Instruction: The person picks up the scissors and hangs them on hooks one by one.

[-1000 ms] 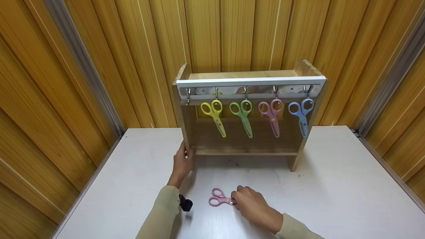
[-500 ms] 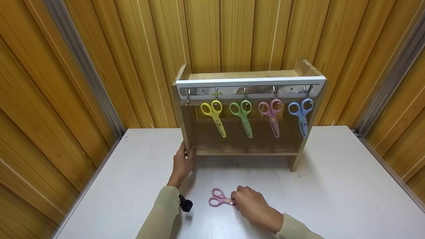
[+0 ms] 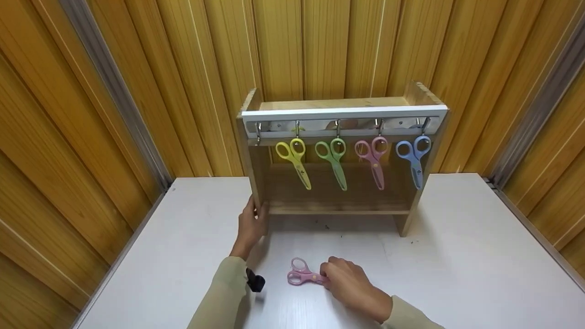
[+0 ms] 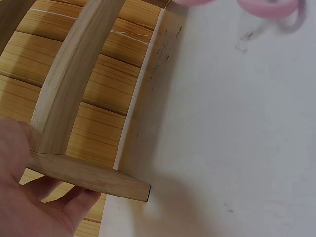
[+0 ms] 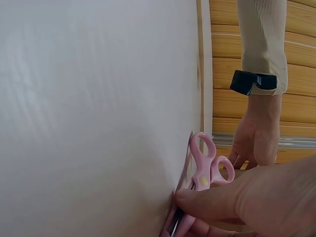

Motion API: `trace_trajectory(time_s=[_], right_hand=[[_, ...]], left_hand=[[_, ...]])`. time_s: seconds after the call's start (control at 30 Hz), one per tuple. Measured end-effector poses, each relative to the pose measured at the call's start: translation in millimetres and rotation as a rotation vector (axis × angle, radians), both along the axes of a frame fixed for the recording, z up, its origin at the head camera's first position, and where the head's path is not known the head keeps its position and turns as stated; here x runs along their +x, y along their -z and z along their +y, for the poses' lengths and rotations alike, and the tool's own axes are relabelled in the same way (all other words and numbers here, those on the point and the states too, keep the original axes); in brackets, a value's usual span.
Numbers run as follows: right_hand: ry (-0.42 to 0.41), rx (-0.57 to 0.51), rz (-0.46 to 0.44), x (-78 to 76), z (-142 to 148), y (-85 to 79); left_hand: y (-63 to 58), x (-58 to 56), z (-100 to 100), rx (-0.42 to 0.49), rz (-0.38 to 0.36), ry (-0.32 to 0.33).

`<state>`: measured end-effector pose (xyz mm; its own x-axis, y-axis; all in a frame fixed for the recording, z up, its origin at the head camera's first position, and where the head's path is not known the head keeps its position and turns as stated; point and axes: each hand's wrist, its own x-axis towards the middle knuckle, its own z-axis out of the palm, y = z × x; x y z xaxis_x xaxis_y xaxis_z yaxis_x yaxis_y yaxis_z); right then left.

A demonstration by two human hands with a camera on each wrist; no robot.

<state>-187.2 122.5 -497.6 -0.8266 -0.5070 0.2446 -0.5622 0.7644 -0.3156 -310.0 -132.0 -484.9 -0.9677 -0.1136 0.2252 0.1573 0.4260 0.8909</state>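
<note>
My right hand [image 3: 352, 285] pinches a pair of pink scissors [image 3: 314, 277] by the blade end, low over the white table. In the right wrist view the thumb lies across the pink scissors [image 5: 203, 173], whose two handle loops point away from the palm; most of the blades are hidden by the fingers. My left hand [image 3: 250, 228] grips the lower left side panel of a wooden rack [image 3: 338, 212]. Seen from the left wrist, fingers of the left hand [image 4: 29, 197] curl under the side panel [image 4: 103, 181].
From the rack's hooks hang yellow scissors [image 3: 298, 165], green scissors [image 3: 336, 165], another pink pair of scissors [image 3: 375, 165] and blue scissors [image 3: 415, 161]. The leftmost hook [image 3: 258, 133] is bare. Wood-patterned walls [image 3: 324, 50] enclose the white table [image 3: 475, 256].
The pink scissors in my right hand have tilted slightly, their handle loops turning a little, and that hand has shifted slightly right. My left hand stays on the rack.
</note>
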Motion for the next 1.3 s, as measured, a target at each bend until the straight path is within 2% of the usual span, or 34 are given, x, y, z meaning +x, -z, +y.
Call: trace_trajectory(time_s=[0.63, 0.9, 1.07, 1.3], right_hand=[[-0.007, -0.003, 0.027, 1.6, -1, 2.6], [0.001, -0.028, 0.001, 0.1, 0, 0.4], [0.020, -0.043, 0.035, -3.5, 1, -11.6], [0.019, -0.068, 0.143, -13.2, 3, -43.9]], left_hand=[[-0.6, 0.7, -2, 0.017, -0.048, -0.012], [0.3, 1.4, -2, 0.005, -0.014, -0.013], [-0.6, 0.8, -1, 0.015, -0.017, -0.004], [-1.8, 1.6, 1, 0.024, -0.029, 0.002]])
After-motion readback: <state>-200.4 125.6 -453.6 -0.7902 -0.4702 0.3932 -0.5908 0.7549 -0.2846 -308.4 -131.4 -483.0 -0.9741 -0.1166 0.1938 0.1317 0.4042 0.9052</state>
